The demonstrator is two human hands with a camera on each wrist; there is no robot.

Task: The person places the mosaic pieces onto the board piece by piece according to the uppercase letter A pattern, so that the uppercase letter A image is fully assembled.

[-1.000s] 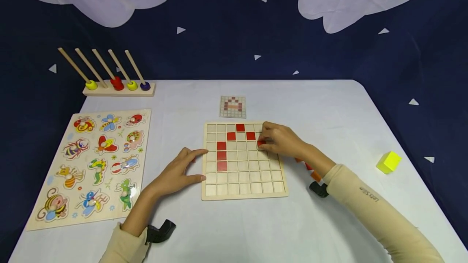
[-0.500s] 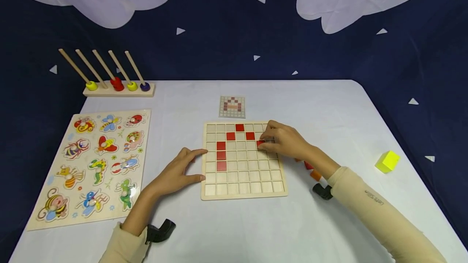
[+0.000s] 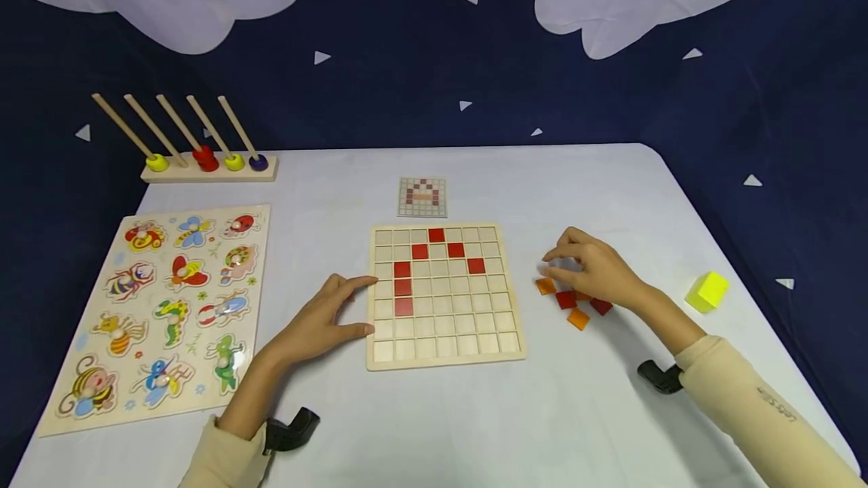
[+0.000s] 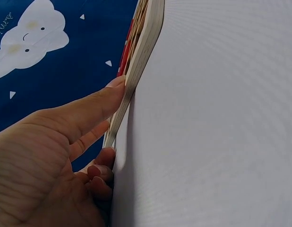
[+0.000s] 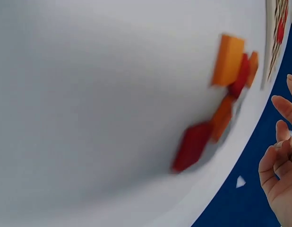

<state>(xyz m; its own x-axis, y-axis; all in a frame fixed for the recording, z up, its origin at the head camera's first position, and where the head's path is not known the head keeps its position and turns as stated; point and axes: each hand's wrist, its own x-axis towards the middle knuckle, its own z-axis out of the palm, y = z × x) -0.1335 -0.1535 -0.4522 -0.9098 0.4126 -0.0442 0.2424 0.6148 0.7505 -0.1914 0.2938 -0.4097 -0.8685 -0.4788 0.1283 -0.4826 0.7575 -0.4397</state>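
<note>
A square wooden grid board (image 3: 444,362) lies mid-table in the head view. Several red tiles sit in its cells, rising to a peak at the top, with a single red tile (image 3: 477,266) on the right slope. My left hand (image 3: 315,331) touches the board's left edge with extended index finger and thumb; the left wrist view shows the thumb (image 4: 96,106) against that edge. Right of the board, my right hand (image 3: 600,269) hovers at a loose cluster of tiles, fingers slightly bent and holding nothing. An orange tile (image 3: 579,318) and a red tile (image 3: 566,300) lie there.
A small pattern card (image 3: 423,197) lies behind the board. At left are an insect peg puzzle (image 3: 233,254) and, behind it, a peg stacker (image 3: 210,176) with coloured rings. A yellow block (image 3: 707,292) stands at far right. A dark blue curtain (image 3: 393,96) hangs behind the table.
My right hand has let go of the red tile on the board's right slope and moved right to the loose tiles. My left hand keeps its place at the board's edge.
</note>
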